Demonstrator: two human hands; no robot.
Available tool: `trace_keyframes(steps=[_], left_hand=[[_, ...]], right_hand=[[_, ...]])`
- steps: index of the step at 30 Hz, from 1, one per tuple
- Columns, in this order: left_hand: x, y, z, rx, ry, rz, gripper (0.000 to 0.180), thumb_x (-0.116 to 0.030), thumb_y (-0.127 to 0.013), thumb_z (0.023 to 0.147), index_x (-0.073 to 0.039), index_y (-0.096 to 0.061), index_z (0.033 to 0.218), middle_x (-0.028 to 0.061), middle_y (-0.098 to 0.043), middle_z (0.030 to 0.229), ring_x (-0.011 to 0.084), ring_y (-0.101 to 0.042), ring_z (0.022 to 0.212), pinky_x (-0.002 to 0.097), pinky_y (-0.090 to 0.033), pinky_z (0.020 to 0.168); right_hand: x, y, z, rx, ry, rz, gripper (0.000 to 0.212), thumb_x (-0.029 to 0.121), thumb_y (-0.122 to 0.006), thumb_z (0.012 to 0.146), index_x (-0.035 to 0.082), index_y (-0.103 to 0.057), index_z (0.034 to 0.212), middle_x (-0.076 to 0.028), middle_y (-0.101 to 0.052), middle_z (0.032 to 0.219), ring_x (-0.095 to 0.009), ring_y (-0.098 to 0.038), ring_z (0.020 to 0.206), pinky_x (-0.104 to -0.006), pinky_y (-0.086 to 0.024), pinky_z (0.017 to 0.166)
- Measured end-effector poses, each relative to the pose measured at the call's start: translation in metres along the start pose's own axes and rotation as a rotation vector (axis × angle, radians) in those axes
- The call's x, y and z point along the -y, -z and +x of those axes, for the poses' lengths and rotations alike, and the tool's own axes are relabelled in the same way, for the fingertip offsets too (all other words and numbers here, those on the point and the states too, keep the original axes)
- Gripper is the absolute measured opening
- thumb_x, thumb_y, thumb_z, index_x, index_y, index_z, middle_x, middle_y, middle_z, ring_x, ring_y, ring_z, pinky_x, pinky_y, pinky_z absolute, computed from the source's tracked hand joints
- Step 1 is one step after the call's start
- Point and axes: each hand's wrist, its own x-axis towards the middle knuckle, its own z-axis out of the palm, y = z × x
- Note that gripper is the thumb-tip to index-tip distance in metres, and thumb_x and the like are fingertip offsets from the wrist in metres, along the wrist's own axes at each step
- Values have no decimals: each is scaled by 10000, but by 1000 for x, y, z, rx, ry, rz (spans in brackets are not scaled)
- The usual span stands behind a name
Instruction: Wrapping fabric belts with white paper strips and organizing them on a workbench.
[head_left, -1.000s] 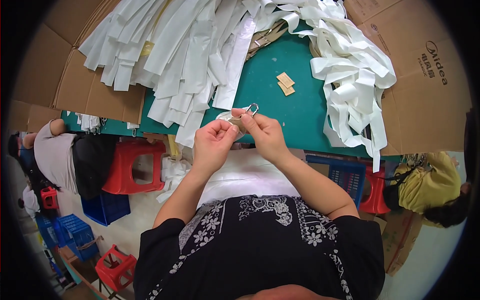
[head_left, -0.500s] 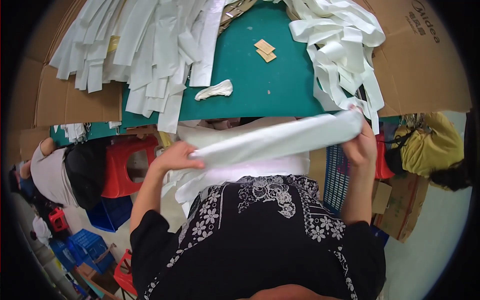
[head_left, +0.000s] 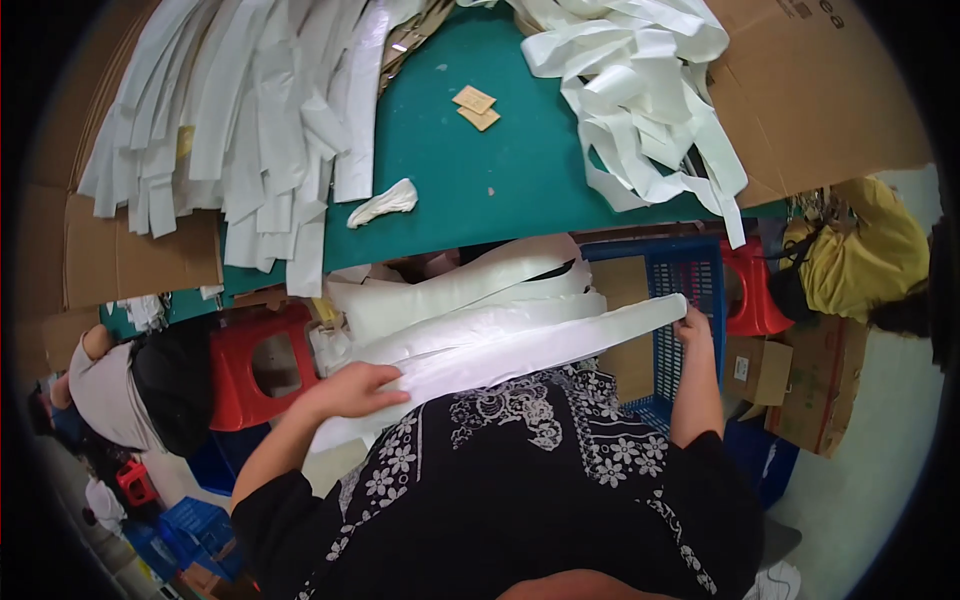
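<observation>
A long white strip (head_left: 590, 335) of thin fabric-like material stretches across my lap, rising a little toward the right. My right hand (head_left: 694, 332) pinches its right end beside the blue crate. At the other end is my left hand (head_left: 355, 390), its thumb and fingers closing on the strip's edge. Beneath and beyond the strip lies a pile of wide white strips (head_left: 440, 305) between me and the table. On the green table (head_left: 450, 165), layered white strips (head_left: 265, 130) hang toward me at left. Looped, tangled white strips (head_left: 640, 100) are heaped at right.
On the table lie two small tan cards (head_left: 475, 100) and a twisted white bundle (head_left: 383, 203). A blue crate (head_left: 688, 262) stands at my right, near a cardboard box (head_left: 757, 370). Red stools (head_left: 225, 365) and people, one in a yellow top (head_left: 868, 255), flank me.
Both hands have lowered the strip onto the pile at my lap; the right hand came down and left. My view has shifted, showing more of the blue crate.
</observation>
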Motion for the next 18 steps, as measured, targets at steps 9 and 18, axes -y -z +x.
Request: trace_keyframes(steps=[9,18], left_hand=[[-51,0,67,-313,-279,366,254,-328,-677,771,-78,-635,784,63,-603,712,238,-605,660,334,-475,564],[-57,2,81,-846,-319,444,225,-214,-704,755,-80,-633,922,68,-599,764,248,-578,687,336,-466,579]], right_hand=[[-30,-203,-67,432,1059,-1630,333,335,-466,876,96,-637,1031,-150,-632,1028,-328,-597,962,-420,-466,836],[-130,-249,33,443,971,-1715,418,442,-421,857,115,-628,1014,-148,-611,1105,-321,-492,1144,-527,-254,1008]])
